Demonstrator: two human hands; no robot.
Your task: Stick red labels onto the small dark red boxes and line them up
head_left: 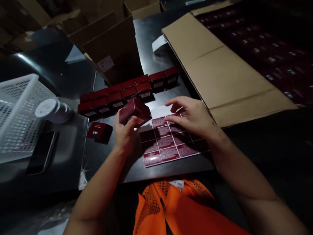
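My left hand (126,132) holds a small dark red box (135,111) tilted above the dark table. My right hand (193,116) rests on a sheet of dark red labels (168,145), its fingertips pinching at a label near the sheet's top edge. Whether a label is lifted I cannot tell. Behind the hands, two rows of red boxes (127,92) with white labels stand side by side. One more red box (99,131) sits alone to the left of my left hand.
A white mesh basket (17,111) stands at the left, with a white-lidded jar (52,110) and a phone (42,150) beside it. Brown cartons (114,49) stand at the back. A large open carton flap (220,68) lies at the right, with many dark boxes (269,55) beyond it.
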